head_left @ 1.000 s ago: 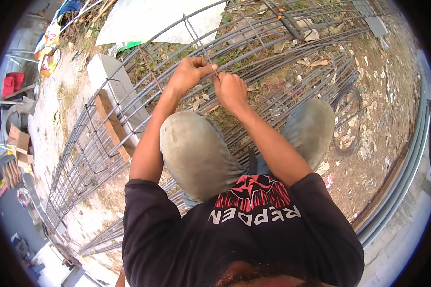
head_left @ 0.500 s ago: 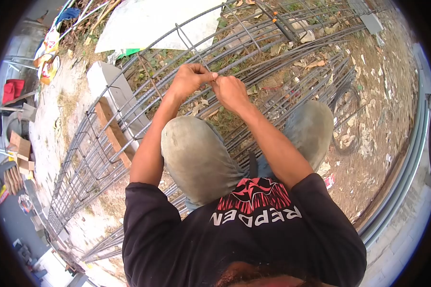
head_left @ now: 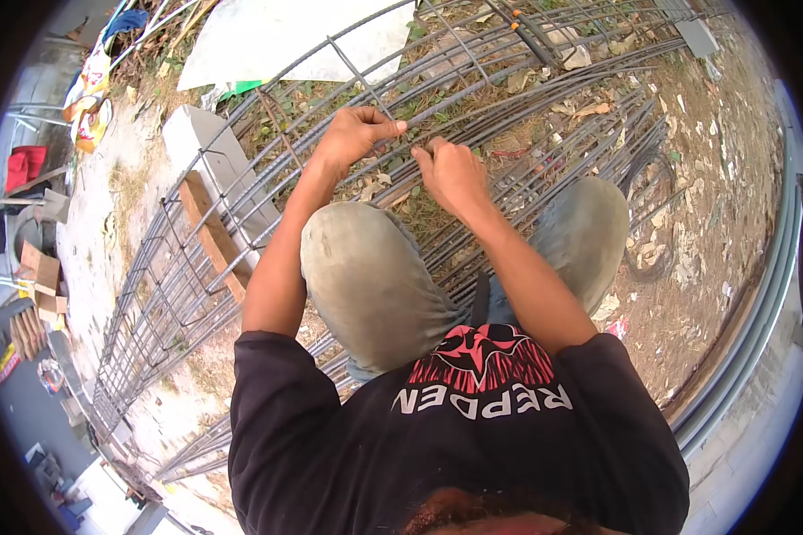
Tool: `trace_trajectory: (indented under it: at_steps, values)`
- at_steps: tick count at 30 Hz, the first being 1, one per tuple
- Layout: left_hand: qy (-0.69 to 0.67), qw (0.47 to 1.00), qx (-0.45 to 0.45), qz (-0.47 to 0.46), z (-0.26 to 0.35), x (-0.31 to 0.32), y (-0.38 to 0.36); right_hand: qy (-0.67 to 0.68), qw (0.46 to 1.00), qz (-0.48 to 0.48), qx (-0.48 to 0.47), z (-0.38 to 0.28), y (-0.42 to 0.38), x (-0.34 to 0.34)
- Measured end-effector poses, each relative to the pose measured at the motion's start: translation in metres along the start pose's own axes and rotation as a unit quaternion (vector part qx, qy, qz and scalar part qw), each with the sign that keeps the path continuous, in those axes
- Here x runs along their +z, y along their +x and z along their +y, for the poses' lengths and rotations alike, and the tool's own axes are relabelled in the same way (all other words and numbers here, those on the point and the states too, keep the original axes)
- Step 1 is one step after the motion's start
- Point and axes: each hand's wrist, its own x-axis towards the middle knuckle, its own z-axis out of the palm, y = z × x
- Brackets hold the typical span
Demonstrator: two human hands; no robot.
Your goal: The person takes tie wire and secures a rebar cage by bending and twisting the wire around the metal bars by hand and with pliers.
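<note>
My left hand (head_left: 357, 141) is at a rebar cage (head_left: 305, 67), beside a thin stirrup bar (head_left: 355, 73). Its fingers are curled with the thumb stretched to the right; whatever they hold is too small to make out. To the right, a short gap away, my right hand (head_left: 456, 178) is closed in a pinch above the long steel bars. Anything between its fingertips is also too fine to tell. The cage's ribbed bars run from lower left to upper right in front of my knees.
A white block (head_left: 207, 147) and a wooden board (head_left: 212, 236) lie under the cage at left. A tool with dark handles and orange marks (head_left: 532, 37) rests on the bars. Coiled wire (head_left: 649, 259) lies right of my knee; pipes (head_left: 758, 330) line the right edge.
My hands have come apart: the right one moved right and slightly down, the left one slightly up. The cage stays in place.
</note>
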Motion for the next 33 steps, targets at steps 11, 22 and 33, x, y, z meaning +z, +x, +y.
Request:
trace_trajectory:
  at_steps: [11, 22, 33]
  values:
    - [0.157, 0.986, 0.036, 0.051, -0.003, -0.01, 0.002, 0.365, 0.924, 0.059, 0.101, -0.003, 0.007, 0.045]
    - [0.068, 0.998, -0.003, 0.009, 0.007, -0.002, -0.014, 0.292, 0.95, 0.111, -0.017, -0.008, 0.006, 0.045]
    - [0.016, 0.999, -0.002, 0.029, 0.002, 0.001, -0.011, 0.183, 0.978, 0.092, -0.032, -0.015, 0.0, 0.027]
